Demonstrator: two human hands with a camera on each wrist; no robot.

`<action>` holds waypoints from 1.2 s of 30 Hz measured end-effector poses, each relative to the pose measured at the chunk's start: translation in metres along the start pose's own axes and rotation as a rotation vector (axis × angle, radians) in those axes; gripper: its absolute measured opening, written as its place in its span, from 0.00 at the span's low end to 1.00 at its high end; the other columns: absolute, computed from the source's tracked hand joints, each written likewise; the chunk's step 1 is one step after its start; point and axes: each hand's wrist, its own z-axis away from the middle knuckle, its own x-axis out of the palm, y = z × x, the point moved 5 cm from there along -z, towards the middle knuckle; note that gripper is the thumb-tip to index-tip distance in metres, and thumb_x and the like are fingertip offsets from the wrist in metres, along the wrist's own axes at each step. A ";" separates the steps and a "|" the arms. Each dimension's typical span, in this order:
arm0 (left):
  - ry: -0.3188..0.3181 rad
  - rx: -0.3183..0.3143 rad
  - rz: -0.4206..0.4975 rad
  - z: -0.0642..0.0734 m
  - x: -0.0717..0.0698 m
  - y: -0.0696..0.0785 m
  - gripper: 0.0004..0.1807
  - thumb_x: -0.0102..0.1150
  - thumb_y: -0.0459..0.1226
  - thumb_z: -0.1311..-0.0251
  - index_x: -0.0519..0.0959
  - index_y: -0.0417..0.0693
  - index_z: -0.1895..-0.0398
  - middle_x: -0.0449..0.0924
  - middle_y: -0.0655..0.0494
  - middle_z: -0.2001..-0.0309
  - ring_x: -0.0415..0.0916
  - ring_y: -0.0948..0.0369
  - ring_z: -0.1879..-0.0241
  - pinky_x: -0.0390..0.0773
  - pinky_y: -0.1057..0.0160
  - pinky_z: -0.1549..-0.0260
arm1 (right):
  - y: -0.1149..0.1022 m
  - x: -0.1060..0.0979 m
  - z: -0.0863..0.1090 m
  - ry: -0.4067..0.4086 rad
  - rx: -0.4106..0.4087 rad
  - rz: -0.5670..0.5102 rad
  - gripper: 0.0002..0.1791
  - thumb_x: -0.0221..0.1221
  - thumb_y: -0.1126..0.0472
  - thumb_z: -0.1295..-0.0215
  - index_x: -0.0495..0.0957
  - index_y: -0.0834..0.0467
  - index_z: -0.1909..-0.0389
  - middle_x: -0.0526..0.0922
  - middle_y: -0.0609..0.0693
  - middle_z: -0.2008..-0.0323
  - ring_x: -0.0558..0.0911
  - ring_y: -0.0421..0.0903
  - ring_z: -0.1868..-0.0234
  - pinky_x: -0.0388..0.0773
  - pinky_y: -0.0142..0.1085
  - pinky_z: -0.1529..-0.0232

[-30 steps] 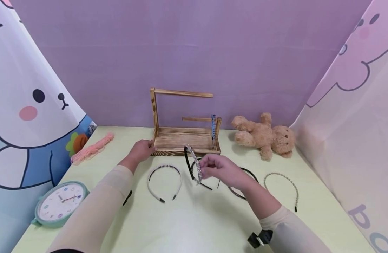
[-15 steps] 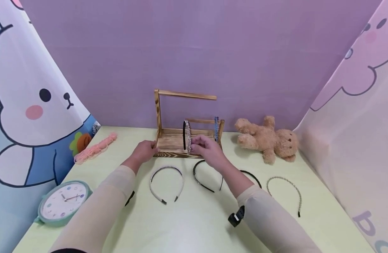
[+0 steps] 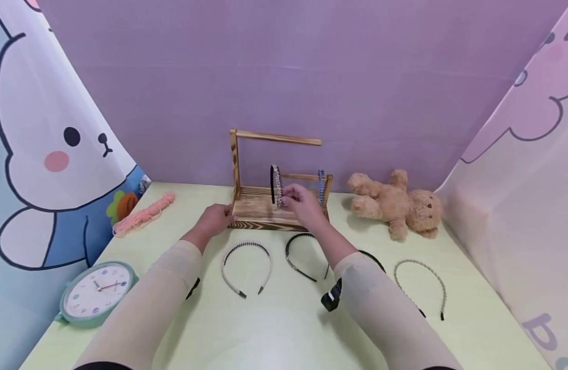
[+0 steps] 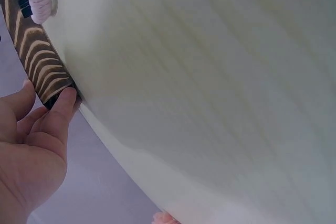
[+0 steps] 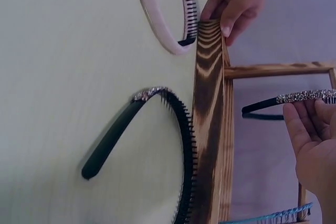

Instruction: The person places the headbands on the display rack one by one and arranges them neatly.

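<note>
My left hand (image 3: pixel 214 220) grips the near left corner of a wooden rack (image 3: pixel 265 224), which has a tray base and two horizontal bars; thumb and fingers lie on either side of that corner in the left wrist view. My right hand (image 3: pixel 304 204) pinches a black headband (image 3: pixel 278 186) covered with glittering stones. It is held upright over the tray, right at the free left end of the lower bar (image 3: pixel 299 176). In the right wrist view the fingertips hold the headband (image 5: pixel 304 96) by its stone-covered part. A blue toothed headband (image 3: pixel 321 185) hangs on the lower bar's right end.
On the table before the rack lie a white headband (image 3: pixel 246 244), a black headband (image 3: pixel 293 259) and a beaded one (image 3: pixel 443 290); another black one is partly under the right forearm. A teddy bear (image 3: pixel 395 203), pink yarn (image 3: pixel 142 216) and a clock (image 3: pixel 98 293) stand around.
My right hand has carried the glittering headband from in front of the rack up and back, to the lower bar's free end. My left hand keeps its grip on the rack's corner.
</note>
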 end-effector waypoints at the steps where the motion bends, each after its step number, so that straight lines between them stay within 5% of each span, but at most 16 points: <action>1: 0.000 0.000 0.001 0.000 0.000 0.000 0.29 0.54 0.42 0.29 0.64 0.36 0.30 0.71 0.36 0.36 0.73 0.42 0.41 0.70 0.45 0.40 | 0.002 -0.003 -0.001 0.015 0.004 0.005 0.08 0.56 0.69 0.30 0.77 0.63 0.53 0.82 0.57 0.60 0.84 0.50 0.58 0.83 0.36 0.54; 9: -0.019 -0.001 -0.001 -0.002 0.001 -0.002 0.27 0.53 0.41 0.28 0.67 0.36 0.31 0.74 0.37 0.38 0.75 0.50 0.58 0.73 0.51 0.53 | 0.021 -0.025 -0.001 0.098 0.035 -0.016 0.10 0.56 0.69 0.30 0.76 0.67 0.50 0.81 0.60 0.58 0.84 0.53 0.57 0.83 0.38 0.53; 16: -0.025 -0.019 0.036 -0.002 0.002 -0.003 0.28 0.52 0.41 0.28 0.64 0.36 0.30 0.69 0.37 0.33 0.72 0.43 0.39 0.72 0.46 0.41 | 0.034 -0.040 0.001 0.152 0.083 -0.034 0.09 0.56 0.68 0.30 0.76 0.65 0.51 0.81 0.60 0.58 0.84 0.55 0.56 0.83 0.44 0.52; 27: -0.025 -0.031 0.040 -0.003 0.004 -0.004 0.29 0.53 0.42 0.28 0.64 0.37 0.29 0.69 0.38 0.34 0.68 0.41 0.36 0.69 0.45 0.38 | 0.046 -0.052 0.001 0.202 0.154 -0.035 0.10 0.55 0.70 0.30 0.75 0.66 0.50 0.79 0.66 0.53 0.82 0.61 0.53 0.80 0.50 0.47; 36: -0.034 -0.045 0.048 -0.003 0.004 -0.003 0.30 0.53 0.42 0.28 0.63 0.37 0.29 0.69 0.38 0.34 0.70 0.43 0.37 0.71 0.46 0.41 | 0.049 -0.057 0.002 0.191 0.163 0.027 0.10 0.54 0.68 0.29 0.77 0.63 0.50 0.81 0.61 0.54 0.84 0.58 0.53 0.81 0.48 0.48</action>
